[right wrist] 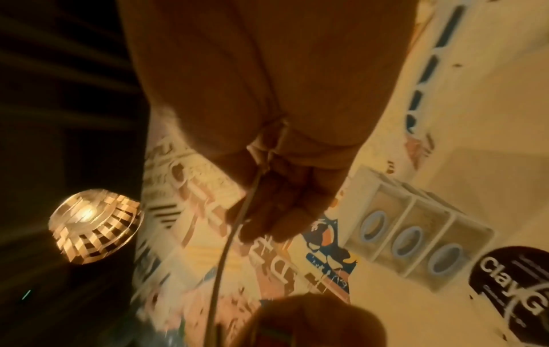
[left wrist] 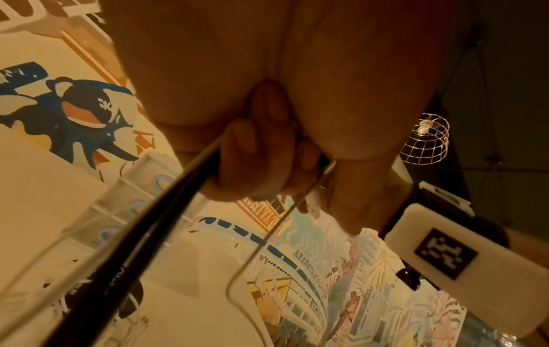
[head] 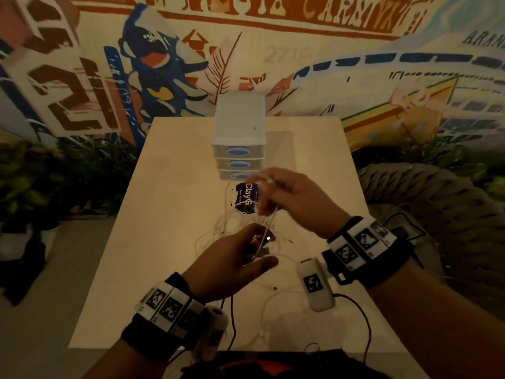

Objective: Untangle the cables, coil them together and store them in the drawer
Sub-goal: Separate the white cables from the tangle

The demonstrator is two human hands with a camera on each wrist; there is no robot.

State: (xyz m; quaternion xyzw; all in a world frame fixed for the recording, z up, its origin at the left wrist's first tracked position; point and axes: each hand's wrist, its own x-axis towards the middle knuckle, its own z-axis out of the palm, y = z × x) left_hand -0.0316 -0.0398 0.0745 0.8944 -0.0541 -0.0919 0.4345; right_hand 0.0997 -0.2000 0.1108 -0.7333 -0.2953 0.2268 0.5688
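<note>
Between both hands' grip, white cable [head: 269,222]

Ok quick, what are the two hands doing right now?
Left hand: gripping a bunch of cables.
Right hand: pinching a thin white cable, lifted up.

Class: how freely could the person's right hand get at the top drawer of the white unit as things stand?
Probably not freely: the right hand is pinching a white cable. The top drawer looks shut, with nothing blocking its front.
</note>
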